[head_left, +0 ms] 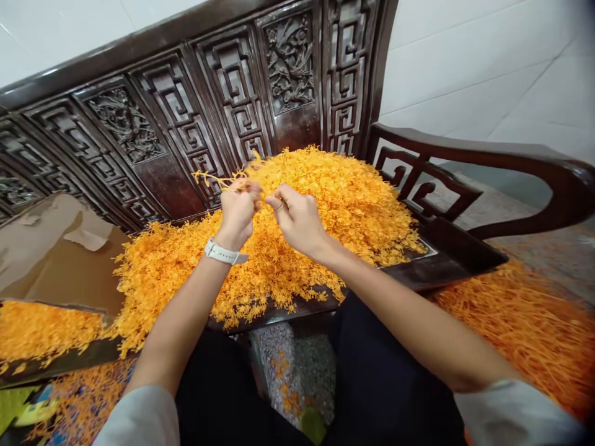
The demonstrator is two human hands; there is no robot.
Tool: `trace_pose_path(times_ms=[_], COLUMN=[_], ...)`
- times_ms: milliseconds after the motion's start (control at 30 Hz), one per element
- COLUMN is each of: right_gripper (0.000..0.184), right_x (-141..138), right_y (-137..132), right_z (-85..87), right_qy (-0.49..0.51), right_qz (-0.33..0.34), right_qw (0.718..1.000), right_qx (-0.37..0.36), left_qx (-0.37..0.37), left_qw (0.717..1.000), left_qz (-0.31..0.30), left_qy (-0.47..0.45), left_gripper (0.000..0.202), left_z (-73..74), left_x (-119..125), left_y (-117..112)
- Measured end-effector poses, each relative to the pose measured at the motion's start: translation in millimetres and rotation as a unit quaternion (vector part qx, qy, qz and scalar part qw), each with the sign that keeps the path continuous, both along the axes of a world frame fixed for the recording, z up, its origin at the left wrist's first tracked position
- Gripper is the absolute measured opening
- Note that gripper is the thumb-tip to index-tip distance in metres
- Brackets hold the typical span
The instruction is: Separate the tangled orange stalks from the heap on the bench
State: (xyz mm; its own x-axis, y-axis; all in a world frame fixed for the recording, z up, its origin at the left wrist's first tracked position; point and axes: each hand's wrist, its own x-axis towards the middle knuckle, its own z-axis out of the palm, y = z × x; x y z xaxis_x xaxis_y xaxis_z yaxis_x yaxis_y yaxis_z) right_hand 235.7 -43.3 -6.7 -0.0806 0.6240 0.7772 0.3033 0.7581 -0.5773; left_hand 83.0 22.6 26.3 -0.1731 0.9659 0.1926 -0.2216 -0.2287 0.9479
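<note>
Carved wooden surface (418,272): heap of orange strands (353,204) at right end, apparently mostly unpicked; above it left hand (238,210) and right hand (297,218), grips pinching one sprig (214,179); smaller lot (41,331) at left edge.

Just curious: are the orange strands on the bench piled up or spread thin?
Piled up: the strands rise in a mound against the bench back, hiding most of the seat.

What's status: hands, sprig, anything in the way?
Left hand and right hand both pinching one orange sprig. Held above the orange pile on carved wooden bench. Nothing blocking the hands.
</note>
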Motion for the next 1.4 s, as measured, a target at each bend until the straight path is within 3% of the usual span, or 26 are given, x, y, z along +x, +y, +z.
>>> trace_pose_path(times_ms=[67,167,233,300,400,467,567,633,733,867,1000,1233,1333,1400], right_gripper=[0.028,0.016,0.029,0.055,0.095,0.096,0.079,0.069,0.061,0.053,0.059,0.068,0.066,0.065], right_x=[-10,-6,11,33,52,46,15,-7,-19,-3,8,17,23,26], right_y=[-21,-30,-12,19,61,70,58,47,43,56,61,62,64,64], right_z=[6.0,14.2,12.8,3.8,-13.6,-19.0,-17.4,-15.0,-14.6,-17.1,-17.3,-13.2,-10.3,-7.3], right_qy=[0.011,0.022,-0.001,-0.046,-0.054,0.021,0.191,0.278,0.363,0.434,0.462,0.417,0.400,0.393], right_qz=[-0.017,-0.028,-0.061,-0.127,-0.197,-0.147,0.045,0.111,0.066,0.039,0.042,0.041,0.052,0.054], right_qw=[0.993,0.970,0.977,0.987,0.975,0.974,0.949,0.921,0.907,0.867,0.839,0.869,0.876,0.880], right_qx=[0.118,0.241,0.202,0.082,-0.091,-0.173,-0.248,-0.250,-0.202,-0.241,-0.284,-0.264,-0.263,-0.261], left_qx=[-0.032,-0.024,0.002,0.018,0.032,0.047,0.078,0.098,0.142,0.189,0.210,0.219,0.231,0.253], left_qw=[0.996,0.996,0.999,0.998,0.994,0.991,0.989,0.985,0.958,0.894,0.863,0.855,0.857,0.845], left_qz=[0.076,0.081,0.052,0.020,-0.010,-0.017,-0.015,-0.024,-0.047,-0.067,-0.104,-0.133,-0.112,-0.089], left_qy=[-0.032,-0.017,0.011,0.050,0.107,0.122,0.123,0.141,0.245,0.401,0.448,0.452,0.446,0.463], left_gripper=[0.031,0.032,0.029,0.026,0.024,0.026,0.033,0.040,0.041,0.023,0.014,0.026,0.037,0.041], left_z=[3.8,8.6,8.1,4.9,-2.4,-8.1,-18.6,-26.3,-35.7,-40.7,-39.7,-35.3,-30.5,-24.1], left_x=[-24,-65,-82,-85,-69,-51,-21,-3,16,26,29,29,24,20], left_y=[16,29,28,21,11,5,-4,-11,-24,-41,-49,-49,-47,-45])
